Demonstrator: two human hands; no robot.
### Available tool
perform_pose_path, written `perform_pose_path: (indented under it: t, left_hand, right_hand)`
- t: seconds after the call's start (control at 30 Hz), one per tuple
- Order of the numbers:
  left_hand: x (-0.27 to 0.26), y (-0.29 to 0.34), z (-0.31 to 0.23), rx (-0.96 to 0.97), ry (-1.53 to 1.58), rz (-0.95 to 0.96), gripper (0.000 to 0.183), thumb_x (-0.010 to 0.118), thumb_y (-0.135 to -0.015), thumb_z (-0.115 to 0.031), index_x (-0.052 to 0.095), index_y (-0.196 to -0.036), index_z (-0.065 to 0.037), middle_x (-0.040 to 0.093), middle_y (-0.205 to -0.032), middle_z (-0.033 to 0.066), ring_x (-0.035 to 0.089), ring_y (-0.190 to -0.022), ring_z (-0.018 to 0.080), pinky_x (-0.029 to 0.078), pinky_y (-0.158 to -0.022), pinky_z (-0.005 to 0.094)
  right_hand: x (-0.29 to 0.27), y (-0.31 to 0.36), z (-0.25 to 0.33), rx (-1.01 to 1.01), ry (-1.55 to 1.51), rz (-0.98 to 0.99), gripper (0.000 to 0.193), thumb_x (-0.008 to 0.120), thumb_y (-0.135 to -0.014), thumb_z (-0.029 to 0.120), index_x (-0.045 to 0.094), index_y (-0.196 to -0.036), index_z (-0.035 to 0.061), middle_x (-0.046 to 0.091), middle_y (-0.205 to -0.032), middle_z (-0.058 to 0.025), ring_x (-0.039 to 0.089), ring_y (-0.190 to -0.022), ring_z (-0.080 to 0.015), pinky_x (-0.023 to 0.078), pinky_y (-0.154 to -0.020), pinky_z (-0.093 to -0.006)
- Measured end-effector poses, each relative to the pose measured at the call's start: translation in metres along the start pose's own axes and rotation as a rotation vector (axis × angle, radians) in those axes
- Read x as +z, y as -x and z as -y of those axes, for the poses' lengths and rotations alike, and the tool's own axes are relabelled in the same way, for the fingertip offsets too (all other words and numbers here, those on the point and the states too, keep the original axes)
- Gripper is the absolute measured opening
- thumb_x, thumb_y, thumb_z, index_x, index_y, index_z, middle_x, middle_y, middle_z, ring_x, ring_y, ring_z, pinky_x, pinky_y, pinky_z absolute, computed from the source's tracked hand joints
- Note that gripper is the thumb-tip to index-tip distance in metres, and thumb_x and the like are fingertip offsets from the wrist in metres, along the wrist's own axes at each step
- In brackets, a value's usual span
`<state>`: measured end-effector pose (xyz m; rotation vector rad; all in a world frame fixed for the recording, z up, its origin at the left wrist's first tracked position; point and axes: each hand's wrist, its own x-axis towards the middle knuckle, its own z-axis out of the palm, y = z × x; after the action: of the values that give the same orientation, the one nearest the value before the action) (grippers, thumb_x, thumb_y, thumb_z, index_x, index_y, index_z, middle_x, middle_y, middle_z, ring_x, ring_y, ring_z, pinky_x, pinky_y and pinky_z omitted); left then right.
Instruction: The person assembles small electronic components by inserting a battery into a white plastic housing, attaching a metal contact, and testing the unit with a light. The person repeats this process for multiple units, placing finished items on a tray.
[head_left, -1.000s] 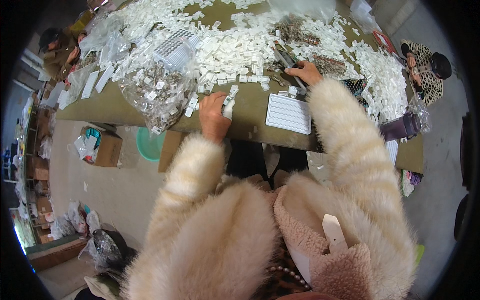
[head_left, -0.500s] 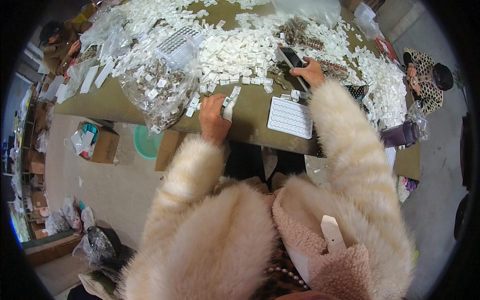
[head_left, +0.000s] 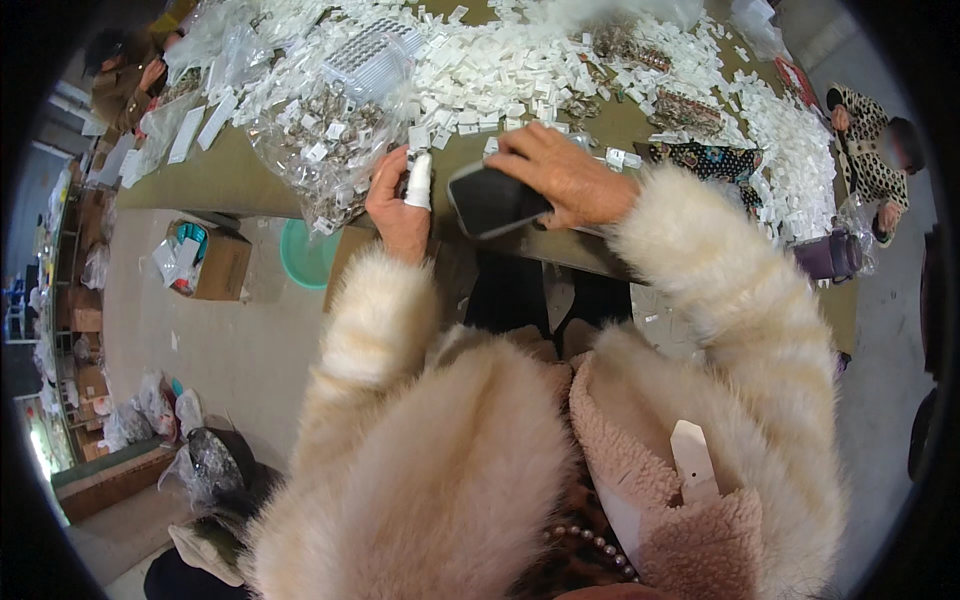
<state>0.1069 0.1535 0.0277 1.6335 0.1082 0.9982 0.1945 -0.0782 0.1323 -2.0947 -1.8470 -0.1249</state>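
Note:
My right hand [head_left: 565,178] is closed on a smartphone [head_left: 495,203] with a dark screen, tilted above the table's near edge. Beside it, my left hand [head_left: 398,208] pinches a small white plastic piece [head_left: 418,137] at its fingertips. A white wrapping [head_left: 419,182] covers one finger of that hand. Just left of the left hand lies a clear plastic bag [head_left: 325,135] with small metallic and white parts inside. Loose white plastic pieces [head_left: 490,80] heap up beyond both hands. My right hand and the phone hide the table under them.
Stacked clear trays [head_left: 370,55] lie among the pieces. To the right are a dark patterned cloth [head_left: 710,160] and a purple container [head_left: 828,260]. A cardboard box [head_left: 222,268] and a green basin [head_left: 305,252] stand on the floor. Other people sit at the far left and right.
My right hand has brought the phone left and nearer, over the table's front edge. The white tray there is now mostly hidden. My left hand has shifted slightly left and turned.

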Motion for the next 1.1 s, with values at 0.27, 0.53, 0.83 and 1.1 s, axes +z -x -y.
perform_pose_path:
  t: [0.27, 0.53, 0.83, 1.1]
  left_hand:
    - [0.007, 0.007, 0.004, 0.187, -0.133, 0.154, 0.017, 0.073, -0.086, 0.002, 0.071, -0.102, -0.001, 0.069, -0.108, 0.0087, 0.065, -0.081, 0.0138, 0.052, -0.069, 0.0255]
    - [0.007, 0.007, -0.003, 0.162, -0.155, 0.122, 0.014, 0.074, -0.088, -0.002, 0.07, -0.101, 0.0, 0.069, -0.105, 0.0096, 0.065, -0.076, 0.0147, 0.052, -0.065, 0.0275]
    - [0.009, 0.01, -0.005, 0.047, -0.241, 0.184, 0.016, 0.074, -0.087, -0.002, 0.071, -0.102, 0.001, 0.07, -0.102, 0.0111, 0.067, -0.082, 0.0207, 0.054, -0.072, 0.0304]
    - [0.008, 0.009, -0.003, 0.171, -0.282, 0.159, 0.02, 0.075, -0.086, -0.004, 0.068, -0.104, 0.001, 0.068, -0.107, 0.0133, 0.07, -0.084, 0.0268, 0.056, -0.071, 0.0334]
  right_hand:
    - [0.027, -0.018, 0.0, -0.002, -0.128, 0.271, 0.089, 0.082, -0.054, 0.007, 0.048, -0.136, -0.0007, 0.047, -0.126, -0.0155, 0.047, -0.111, -0.0358, 0.042, -0.094, -0.0436]
    - [0.033, -0.037, -0.027, 0.021, -0.313, 0.452, 0.087, 0.085, -0.055, 0.004, 0.051, -0.135, -0.001, 0.052, -0.128, -0.0157, 0.051, -0.12, -0.0374, 0.042, -0.102, -0.0437]
    - [0.026, -0.051, -0.034, -0.049, -0.006, 0.49, 0.085, 0.087, -0.056, 0.004, 0.053, -0.134, 0.0004, 0.057, -0.128, -0.0101, 0.056, -0.12, -0.0304, 0.043, -0.1, -0.0412]
    - [0.025, -0.045, -0.024, -0.141, 0.086, 0.42, 0.079, 0.084, -0.06, 0.009, 0.055, -0.133, -0.0003, 0.058, -0.13, -0.0124, 0.056, -0.12, -0.0292, 0.045, -0.099, -0.0405]
